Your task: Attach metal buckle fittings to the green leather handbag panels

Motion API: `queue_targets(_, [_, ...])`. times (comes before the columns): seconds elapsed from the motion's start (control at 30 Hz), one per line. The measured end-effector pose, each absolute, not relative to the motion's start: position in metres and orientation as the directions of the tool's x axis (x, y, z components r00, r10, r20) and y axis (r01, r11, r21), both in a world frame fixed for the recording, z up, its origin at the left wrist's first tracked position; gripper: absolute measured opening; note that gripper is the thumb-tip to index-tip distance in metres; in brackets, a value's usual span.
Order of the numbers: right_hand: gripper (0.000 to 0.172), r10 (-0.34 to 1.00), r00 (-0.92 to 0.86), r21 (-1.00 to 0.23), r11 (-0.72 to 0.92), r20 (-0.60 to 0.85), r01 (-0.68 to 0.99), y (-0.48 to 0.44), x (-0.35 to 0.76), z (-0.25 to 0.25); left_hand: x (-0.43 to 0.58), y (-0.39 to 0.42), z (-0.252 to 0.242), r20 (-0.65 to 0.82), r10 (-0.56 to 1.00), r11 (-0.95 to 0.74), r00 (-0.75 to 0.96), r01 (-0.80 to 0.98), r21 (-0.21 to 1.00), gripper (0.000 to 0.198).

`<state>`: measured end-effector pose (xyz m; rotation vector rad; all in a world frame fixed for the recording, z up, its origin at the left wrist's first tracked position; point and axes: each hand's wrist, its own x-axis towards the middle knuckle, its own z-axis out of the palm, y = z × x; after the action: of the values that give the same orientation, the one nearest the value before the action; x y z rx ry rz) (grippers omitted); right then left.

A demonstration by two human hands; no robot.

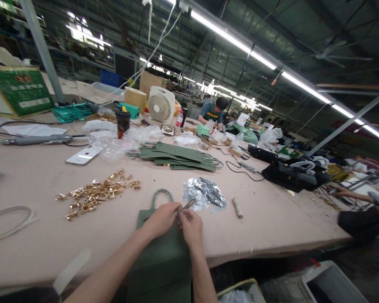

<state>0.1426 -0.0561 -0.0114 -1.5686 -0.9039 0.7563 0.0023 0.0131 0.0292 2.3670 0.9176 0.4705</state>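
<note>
A green bag piece [164,261] with a looped handle lies on the table in front of me and hangs over the near edge. My left hand [160,219] rests on its upper part, fingers curled in a pinch. My right hand [192,227] is closed on a thin metal tool [187,205] whose tip points up and right. The two hands touch each other over the piece. A heap of gold metal fittings [96,194] lies to the left, and a pile of small silver pieces [205,193] lies just right of the hands.
A stack of green bag pieces [177,156], a white phone [84,155], clear plastic bags [113,145], a dark cup [123,121] and a small fan [160,106] stand further back. Black bags [292,174] sit at the right. Another person [212,111] works at the far end.
</note>
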Motion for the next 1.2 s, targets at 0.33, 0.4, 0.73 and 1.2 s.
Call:
queue_targets(0.33, [0.035,0.861,0.506,-0.998,-0.055,-0.043,0.009,-0.051,0.157,-0.026,0.008,0.010,0.001,0.179,0.739,-0.611,0.649,0.535,0.583,0.031])
queue_targets(0.4, [0.035,0.859,0.509,-0.998,-0.056,-0.050,-0.005,-0.051,0.158,-0.028,0.008,0.009,-0.003,0.194,0.734,-0.629,0.651,0.544,0.555,0.032])
queue_targets(0.73, [0.033,0.849,0.525,-0.997,-0.078,-0.067,0.000,-0.050,0.157,-0.025,0.013,0.006,-0.020,0.323,0.648,-0.746,0.690,0.490,0.451,0.030])
queue_targets(1.2, [0.029,0.844,0.536,-0.995,-0.054,0.003,0.090,-0.054,0.154,-0.020,0.007,0.009,0.021,0.064,0.858,-0.500,0.510,0.800,0.330,0.073])
